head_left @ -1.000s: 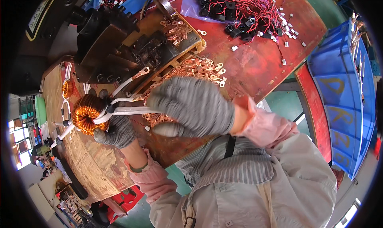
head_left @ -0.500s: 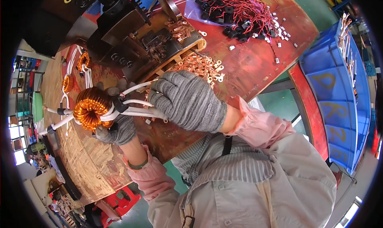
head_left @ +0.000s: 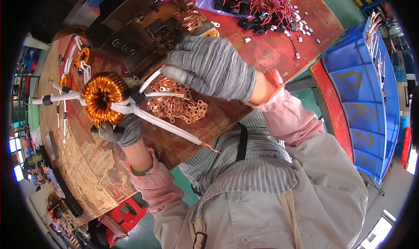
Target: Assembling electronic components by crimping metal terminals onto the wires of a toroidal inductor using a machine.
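A copper-wound toroidal coil (head_left: 91, 98) with white insulated leads rests in my left hand (head_left: 127, 132), gloved in grey, its fingers wrapped around the coil from below and behind. My right hand (head_left: 214, 68), in the same kind of glove, pinches one white lead (head_left: 151, 79) close to the dark metal press (head_left: 126, 42). The end of that lead is hidden by the fingers. Other white leads (head_left: 170, 129) stick out toward my body, one pair showing bare copper tips. Beneath them lies a pile of copper ring terminals (head_left: 192, 109) on the table.
Two similar coils (head_left: 84, 57) lie at the far left. Black parts with red wires (head_left: 266, 7) are heaped at the back, partly on a plastic bag. A blue bin (head_left: 362, 100) stands to the right, and a red stool (head_left: 126, 216) is below the table's left edge.
My right hand has moved up toward the press with one lead. The other leads have swung away from it and now point toward my body. The coil has tilted slightly in my left hand.
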A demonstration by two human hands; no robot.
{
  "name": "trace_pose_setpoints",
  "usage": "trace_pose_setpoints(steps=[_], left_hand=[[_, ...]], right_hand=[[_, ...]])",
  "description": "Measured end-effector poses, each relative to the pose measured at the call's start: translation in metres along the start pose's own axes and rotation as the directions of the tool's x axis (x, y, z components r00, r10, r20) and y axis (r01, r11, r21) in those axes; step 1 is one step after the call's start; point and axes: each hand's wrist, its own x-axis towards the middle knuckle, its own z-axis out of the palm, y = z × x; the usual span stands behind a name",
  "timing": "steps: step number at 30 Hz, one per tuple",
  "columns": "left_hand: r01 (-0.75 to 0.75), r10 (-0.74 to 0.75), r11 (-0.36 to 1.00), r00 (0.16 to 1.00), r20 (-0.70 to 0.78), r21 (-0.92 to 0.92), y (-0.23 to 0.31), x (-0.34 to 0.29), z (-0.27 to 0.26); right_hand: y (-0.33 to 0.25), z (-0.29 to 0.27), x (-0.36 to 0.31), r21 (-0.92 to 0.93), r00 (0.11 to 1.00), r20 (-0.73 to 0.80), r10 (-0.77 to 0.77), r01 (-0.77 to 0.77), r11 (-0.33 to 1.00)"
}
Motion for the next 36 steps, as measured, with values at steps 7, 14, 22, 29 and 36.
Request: trace_pose_setpoints(steps=[7, 14, 22, 29, 36], left_hand=[[-0.108, 0.093, 0.993, 0.966, -0.243, -0.048, -0.002, 0.011, 0.04], [0.036, -0.035, 0.971, 0.999, 0.012, -0.237, -0.009, 0.016, 0.039], [0.134, -0.103, 0.957, 0.986, 0.129, -0.256, -0.015, 0.019, 0.059], [0.107, -0.109, 0.993, 0.991, -0.073, -0.042, -0.016, 0.017, 0.048], [0.094, -0.088, 0.995, 0.987, -0.138, 0.034, -0.019, 0.015, 0.058]], right_hand=[[0.035, 0.005, -0.022, -0.184, 0.894, 0.418, 0.16, -0.088, 0.979], [0.029, 0.025, -0.03, -0.214, 0.882, 0.471, 0.029, 0.082, 0.973], [0.028, 0.03, -0.036, -0.163, 0.885, 0.447, 0.13, -0.063, 0.985], [0.032, 0.024, -0.037, 0.242, 0.933, 0.285, 0.22, -0.292, 0.925], [0.031, 0.018, -0.027, 0.561, 0.932, 0.249, 0.265, -0.361, 0.745]])
